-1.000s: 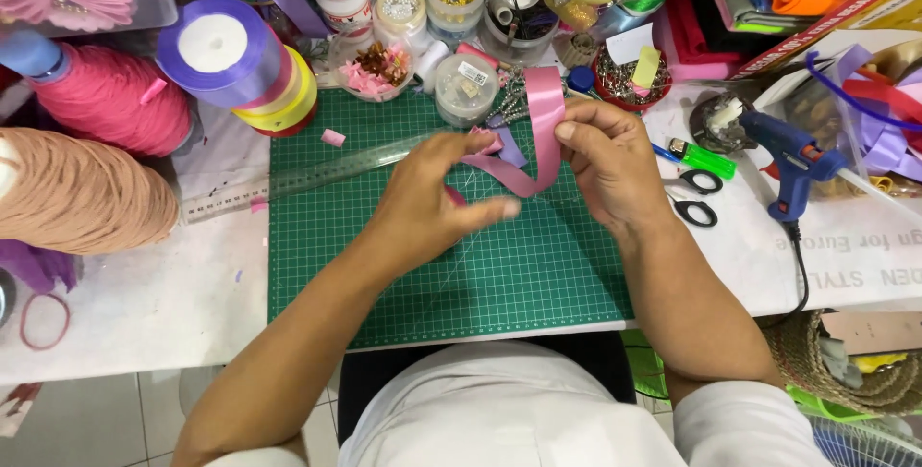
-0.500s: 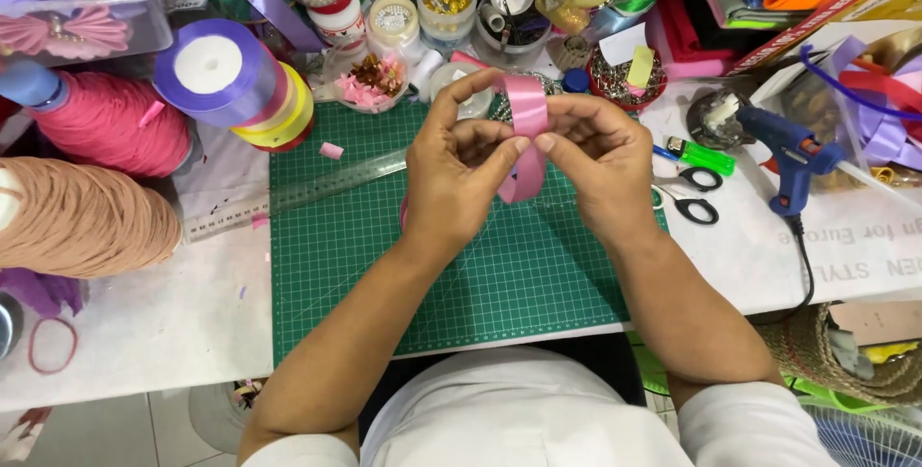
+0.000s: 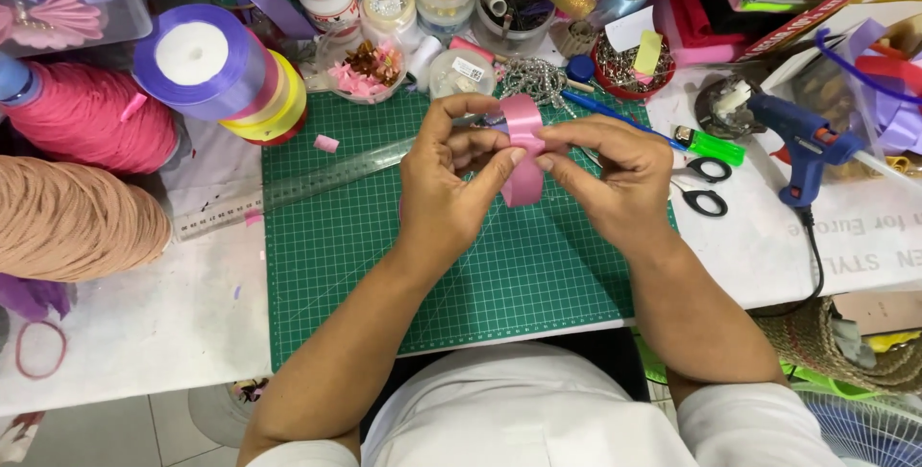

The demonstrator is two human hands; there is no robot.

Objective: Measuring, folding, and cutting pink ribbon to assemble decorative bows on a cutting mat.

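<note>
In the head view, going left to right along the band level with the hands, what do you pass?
Tan yarn cone → clear ruler → left hand → pink ribbon → right hand → black-handled scissors → blue glue gun.

- My left hand (image 3: pixel 444 189) is bare: no ring, no glove, no watch or band at the wrist.
- My right hand (image 3: pixel 615 179) is bare as well, with nothing on its fingers or wrist.
- Both my forearms are uncovered from wrist to elbow.
- I wear a white short-sleeved top (image 3: pixel 519 409); its plain cloth fills the near edge of the view, with soft folds across the chest.
- The right sleeve (image 3: pixel 740 424) ends just above my elbow in a loose white cuff.
- The left sleeve (image 3: pixel 288 455) shows only as a thin white strip at the near edge.
</note>
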